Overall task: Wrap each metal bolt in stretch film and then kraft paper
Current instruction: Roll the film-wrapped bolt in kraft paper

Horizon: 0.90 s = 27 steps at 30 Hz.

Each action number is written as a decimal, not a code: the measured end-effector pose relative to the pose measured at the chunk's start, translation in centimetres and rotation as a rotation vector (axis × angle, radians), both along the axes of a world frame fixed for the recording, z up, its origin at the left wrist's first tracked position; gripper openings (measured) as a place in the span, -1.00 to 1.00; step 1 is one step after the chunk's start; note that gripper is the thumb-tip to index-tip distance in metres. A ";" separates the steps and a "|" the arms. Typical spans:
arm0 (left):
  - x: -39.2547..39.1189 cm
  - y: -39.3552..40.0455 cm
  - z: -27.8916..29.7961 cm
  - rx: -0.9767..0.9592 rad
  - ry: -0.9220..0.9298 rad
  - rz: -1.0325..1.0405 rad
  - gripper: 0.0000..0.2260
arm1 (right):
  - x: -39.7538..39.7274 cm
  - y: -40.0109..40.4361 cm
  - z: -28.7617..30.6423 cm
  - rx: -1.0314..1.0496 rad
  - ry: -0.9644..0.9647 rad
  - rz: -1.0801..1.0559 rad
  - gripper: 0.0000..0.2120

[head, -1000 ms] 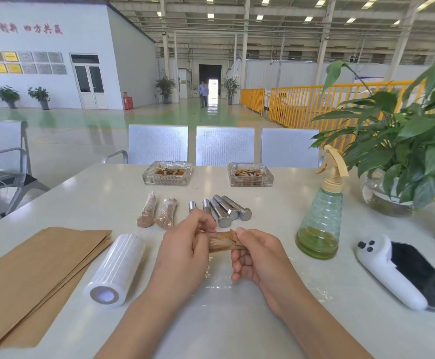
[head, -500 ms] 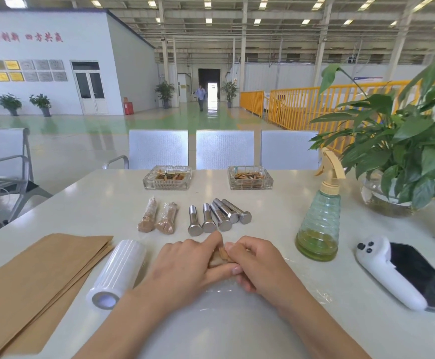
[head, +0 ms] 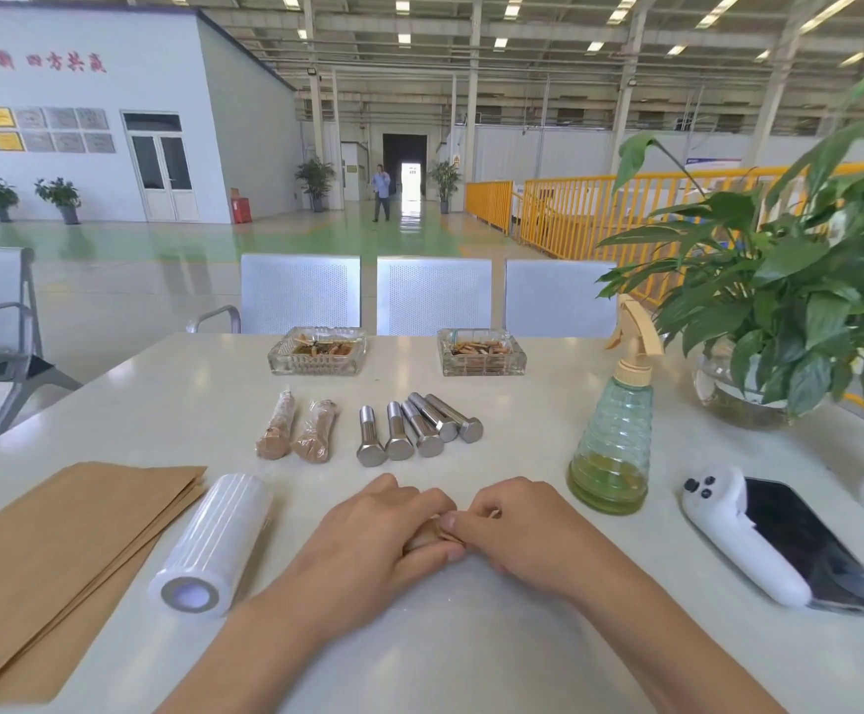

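My left hand [head: 373, 538] and my right hand [head: 517, 528] meet low over the table, both curled round a paper-wrapped bolt [head: 427, 530] that shows only as a brown sliver between the fingers. Several bare steel bolts [head: 419, 430] lie in a row beyond my hands. Two wrapped bolts [head: 296, 430] lie to their left. A roll of stretch film [head: 213, 546] rests left of my left hand, next to a stack of kraft paper sheets [head: 53, 553].
A green spray bottle [head: 612, 445] stands right of my hands. A white handle with a phone [head: 780, 543] lies further right, a potted plant [head: 790, 301] behind it. Two glass ashtrays [head: 316, 350] sit at the table's [head: 471, 651] far side, chairs beyond.
Both hands have come down from above the table to its surface with the wrapped bolt, and closed over it so that less of it shows.
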<state>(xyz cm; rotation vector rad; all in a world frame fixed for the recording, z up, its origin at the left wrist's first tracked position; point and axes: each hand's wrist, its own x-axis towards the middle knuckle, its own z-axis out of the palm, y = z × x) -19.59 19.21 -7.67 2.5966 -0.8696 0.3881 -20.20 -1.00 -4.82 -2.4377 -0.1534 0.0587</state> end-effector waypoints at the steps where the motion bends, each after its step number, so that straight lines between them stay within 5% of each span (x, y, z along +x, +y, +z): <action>1: -0.1 0.0 -0.1 -0.010 0.002 -0.001 -0.72 | -0.1 0.0 0.0 -0.018 0.001 0.003 -0.57; 8: -0.1 -0.7 -0.2 -0.027 -0.022 -0.005 -0.67 | -0.6 -0.4 -0.7 -0.095 -0.038 0.004 -0.64; 12: 0.0 -0.7 -0.5 -0.103 -0.010 0.010 -0.73 | -0.1 -2.5 0.4 0.106 -0.018 0.035 -0.95; 18: 0.3 -0.7 -0.5 -0.146 0.031 0.012 -0.73 | 0.4 -6.2 0.9 -0.512 -0.109 -0.154 -0.67; 27: 0.1 -0.5 -0.3 -0.137 0.063 -0.010 -0.73 | 0.7 -4.8 1.6 -0.648 -0.106 -0.117 -0.82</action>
